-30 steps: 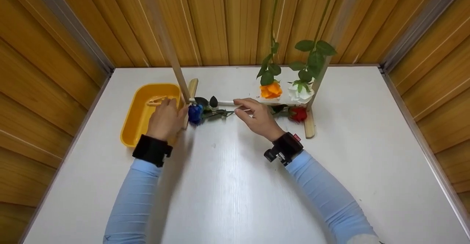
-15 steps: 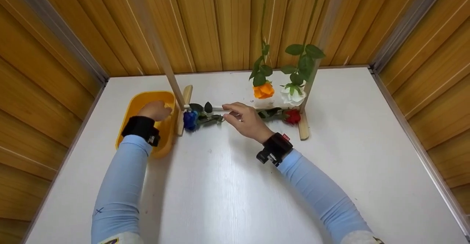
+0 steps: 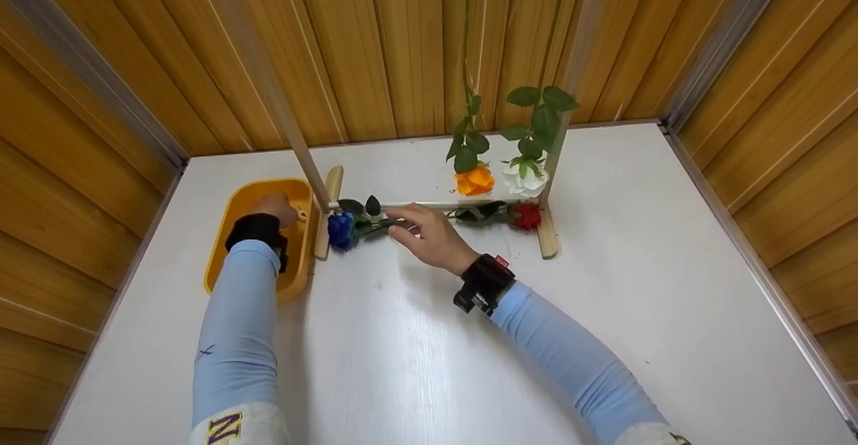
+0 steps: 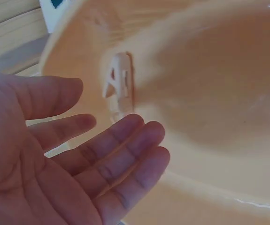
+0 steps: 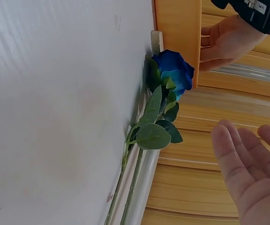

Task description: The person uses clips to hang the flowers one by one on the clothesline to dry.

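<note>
The left hand (image 3: pixel 275 209) has moved from the right rim of the yellow tub (image 3: pixel 295 285) to inside. Its fingers are apart; 1 clothespin (image 4: pixel 121 84) lies there, just ahead, lengthwise across their direction. The right hand (image 3: pixel 434 238), fingers also parted, is farther.

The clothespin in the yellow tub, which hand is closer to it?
Left. The left hand is in the yellow tub, close to the clothespin; the right hand is outside the tub, beyond the blue rose.

The left hand (image 3: pixel 276 208) is inside the yellow tub (image 3: pixel 303 257), the right hand (image 3: pixel 434 236) near the blue rose (image 3: pixel 341 230).
</note>
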Demonstrator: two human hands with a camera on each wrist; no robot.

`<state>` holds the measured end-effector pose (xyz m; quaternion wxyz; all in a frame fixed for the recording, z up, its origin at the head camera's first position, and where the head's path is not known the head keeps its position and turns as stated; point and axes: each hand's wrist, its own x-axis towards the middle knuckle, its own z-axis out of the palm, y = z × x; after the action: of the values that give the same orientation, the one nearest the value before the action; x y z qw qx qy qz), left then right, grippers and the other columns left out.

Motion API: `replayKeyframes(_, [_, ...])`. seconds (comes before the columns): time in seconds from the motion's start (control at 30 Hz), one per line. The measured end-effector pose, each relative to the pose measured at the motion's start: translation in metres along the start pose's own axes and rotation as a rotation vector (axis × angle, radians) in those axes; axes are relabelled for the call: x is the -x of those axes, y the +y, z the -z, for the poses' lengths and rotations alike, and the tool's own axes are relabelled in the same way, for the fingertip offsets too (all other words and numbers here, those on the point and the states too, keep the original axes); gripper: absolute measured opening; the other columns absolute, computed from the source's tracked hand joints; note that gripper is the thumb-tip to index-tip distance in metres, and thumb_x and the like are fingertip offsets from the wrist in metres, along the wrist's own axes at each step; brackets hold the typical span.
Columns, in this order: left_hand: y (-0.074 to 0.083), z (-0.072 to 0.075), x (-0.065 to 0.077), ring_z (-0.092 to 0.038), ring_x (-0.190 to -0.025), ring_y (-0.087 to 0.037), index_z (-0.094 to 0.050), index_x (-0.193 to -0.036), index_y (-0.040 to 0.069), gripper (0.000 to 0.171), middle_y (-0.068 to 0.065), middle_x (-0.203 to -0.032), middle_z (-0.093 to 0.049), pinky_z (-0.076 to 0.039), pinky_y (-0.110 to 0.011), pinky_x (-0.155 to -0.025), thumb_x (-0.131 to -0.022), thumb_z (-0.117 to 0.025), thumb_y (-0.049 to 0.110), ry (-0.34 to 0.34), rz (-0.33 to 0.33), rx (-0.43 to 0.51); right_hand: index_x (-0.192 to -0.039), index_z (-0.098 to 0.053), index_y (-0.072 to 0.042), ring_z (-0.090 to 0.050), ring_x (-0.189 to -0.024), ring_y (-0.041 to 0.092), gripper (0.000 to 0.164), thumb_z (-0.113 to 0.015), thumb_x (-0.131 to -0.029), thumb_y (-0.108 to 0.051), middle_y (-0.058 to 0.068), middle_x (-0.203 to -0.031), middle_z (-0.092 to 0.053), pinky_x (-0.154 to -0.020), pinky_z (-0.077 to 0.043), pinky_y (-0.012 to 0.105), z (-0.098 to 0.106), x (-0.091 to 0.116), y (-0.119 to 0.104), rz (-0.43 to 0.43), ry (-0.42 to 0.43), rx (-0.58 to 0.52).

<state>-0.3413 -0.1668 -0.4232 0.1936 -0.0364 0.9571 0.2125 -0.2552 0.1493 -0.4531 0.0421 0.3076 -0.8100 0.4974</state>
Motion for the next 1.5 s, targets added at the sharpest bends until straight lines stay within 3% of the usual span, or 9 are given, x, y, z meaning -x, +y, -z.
replayKeyframes(0.2, [0.005,-0.003,0.007,-0.051,-0.111,-0.040,-0.043,-0.146,-0.011,0.050,-0.030,-0.134,-0.051,-0.044,-0.044,-0.094,-0.105,-0.048,0.018,-0.061,0.068,-0.023,-0.137,-0.063,0.002,-0.067,-0.112,0.030,0.037,-0.059,-0.105,-0.016,0.019,-0.135,-0.064,-0.094,-0.057,0.038,-0.006,0.003,-0.001,-0.019,-0.039,0.008])
replayKeyframes(0.37, [0.007,-0.008,0.010,-0.054,-0.105,-0.037,-0.056,-0.131,-0.009,0.038,-0.025,-0.119,-0.057,-0.045,-0.043,-0.091,-0.105,-0.047,0.018,-0.071,0.060,-0.045,-0.135,-0.064,0.004,-0.068,-0.107,0.030,0.035,-0.058,-0.106,-0.015,0.020,-0.126,-0.065,-0.092,-0.058,0.039,-0.010,0.005,0.003,0.001,-0.052,0.009])
replayKeyframes(0.53, [0.006,-0.012,0.007,-0.056,-0.096,-0.036,-0.063,-0.117,-0.011,0.033,-0.023,-0.107,-0.061,-0.046,-0.040,-0.085,-0.102,-0.046,0.013,-0.032,-0.005,-0.099,-0.130,-0.067,0.004,-0.068,-0.102,0.030,0.032,-0.060,-0.105,-0.015,0.018,-0.120,-0.067,-0.089,-0.059,0.037,-0.011,0.005,0.005,0.017,-0.044,0.020])
replayKeyframes(0.9, [0.007,-0.017,0.004,-0.056,-0.095,-0.038,-0.061,-0.118,-0.015,0.036,-0.028,-0.106,-0.060,-0.048,-0.044,-0.089,-0.101,-0.048,0.014,0.065,0.011,-0.087,-0.125,-0.069,0.003,-0.068,-0.101,0.030,0.028,-0.060,-0.105,-0.014,0.018,-0.120,-0.069,-0.089,-0.059,0.037,-0.009,0.007,0.006,0.009,-0.032,0.019])
replayKeyframes(1.1, [0.006,-0.019,0.011,-0.057,-0.083,-0.036,-0.068,-0.111,-0.016,0.040,-0.027,-0.097,-0.064,-0.052,-0.048,-0.080,-0.103,-0.057,0.022,0.236,-0.018,-0.064,-0.123,-0.070,0.002,-0.070,-0.102,0.029,0.027,-0.061,-0.104,-0.015,0.017,-0.122,-0.069,-0.089,-0.059,0.035,-0.008,0.011,0.008,-0.014,-0.010,-0.016])
replayKeyframes(1.27, [0.008,-0.023,0.023,-0.058,-0.078,-0.036,-0.069,-0.113,-0.015,0.036,-0.028,-0.094,-0.066,-0.055,-0.047,-0.074,-0.100,-0.065,0.018,0.407,-0.067,-0.045,-0.122,-0.071,0.002,-0.071,-0.102,0.029,0.026,-0.063,-0.103,-0.014,0.016,-0.122,-0.069,-0.088,-0.059,0.036,-0.006,0.012,0.009,-0.014,0.022,-0.012])
replayKeyframes(1.5, [0.022,-0.028,0.044,-0.054,-0.062,-0.030,-0.070,-0.098,-0.014,0.022,-0.017,-0.072,-0.055,-0.047,-0.040,-0.056,-0.096,-0.065,0.007,0.604,-0.194,-0.060,-0.120,-0.071,0.004,-0.073,-0.099,0.031,0.025,-0.064,-0.102,-0.011,0.019,-0.118,-0.070,-0.087,-0.060,0.039,-0.005,0.017,0.015,-0.007,0.044,-0.012])
